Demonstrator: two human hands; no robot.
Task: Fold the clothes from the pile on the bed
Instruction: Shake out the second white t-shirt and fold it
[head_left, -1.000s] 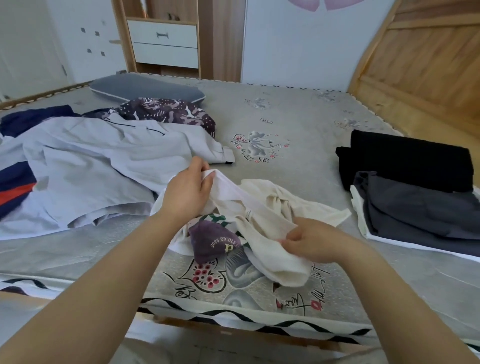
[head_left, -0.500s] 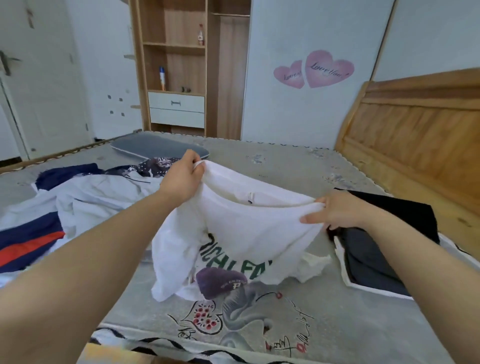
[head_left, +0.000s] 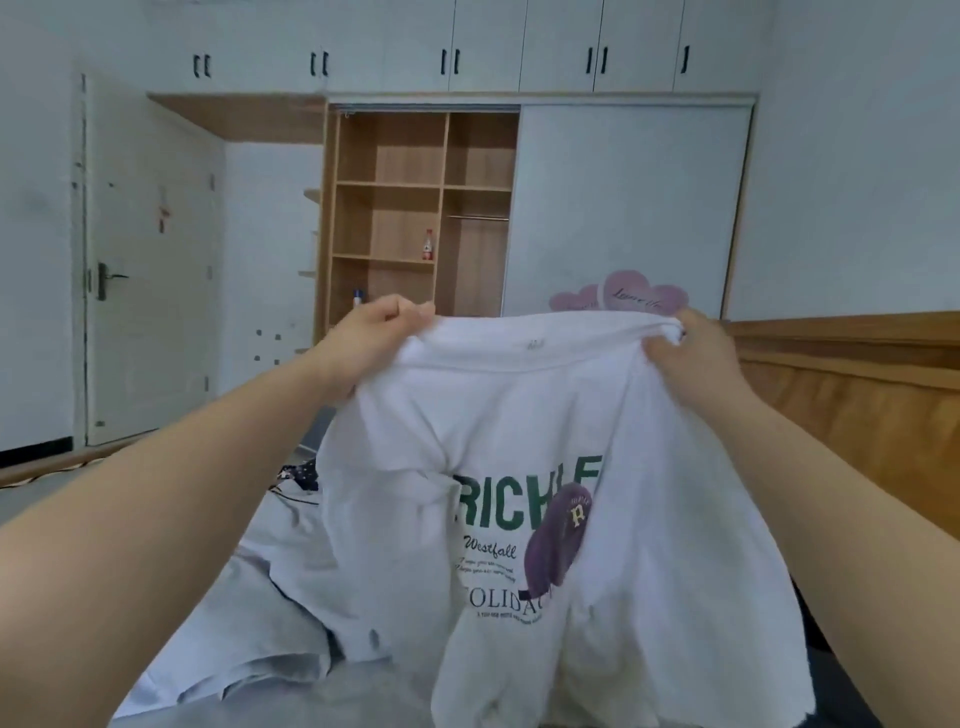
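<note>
- I hold a white T-shirt (head_left: 597, 415) up in front of me, above the bed (head_left: 363, 701), its printed side facing me: green letters, a purple cap picture and small script lines.
- My left hand (head_left: 382, 327) grips the shirt's top edge at the left corner, fingers curled over the bunched cloth.
- My right hand (head_left: 685, 351) grips the top edge at the right corner, thumb in front and fingers behind the fabric.
- The shirt hangs down from both hands, creased in the middle, its hem low over the bed.
- Behind it on the left lies a pale grey garment (head_left: 249, 613) spread on the bed, and a dark patterned piece (head_left: 301, 473) shows beyond that.
- A wooden headboard (head_left: 857, 395) stands to the right.
- Across the room are an open wardrobe (head_left: 421, 208) with shelves, a small bottle (head_left: 427, 245) on one shelf, pink heart stickers (head_left: 623, 299) and a white door (head_left: 150, 270).
</note>
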